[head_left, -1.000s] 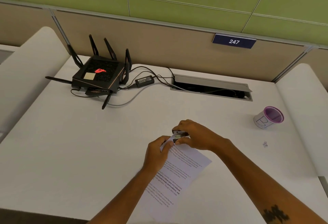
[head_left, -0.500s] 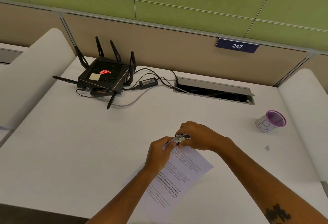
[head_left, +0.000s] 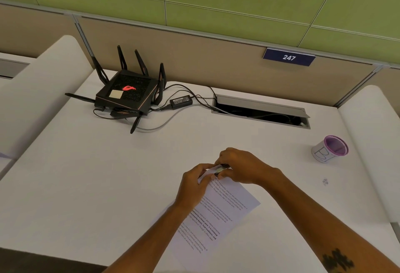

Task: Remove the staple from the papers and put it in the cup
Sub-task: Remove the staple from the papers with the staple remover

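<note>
We see our left hand [head_left: 194, 183] pinching the top corner of the papers [head_left: 218, 214] on the white counter [head_left: 108, 186], our right hand [head_left: 242, 167] fingers closed around a staple remover [head_left: 221, 168] there, the cup [head_left: 330, 149] well apart at right.

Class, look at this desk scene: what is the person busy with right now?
The left hand pinches the top corner of the printed papers while the right hand works a small dark staple remover at that corner. The purple-rimmed cup stands apart, off to the right on the white desk.
</note>
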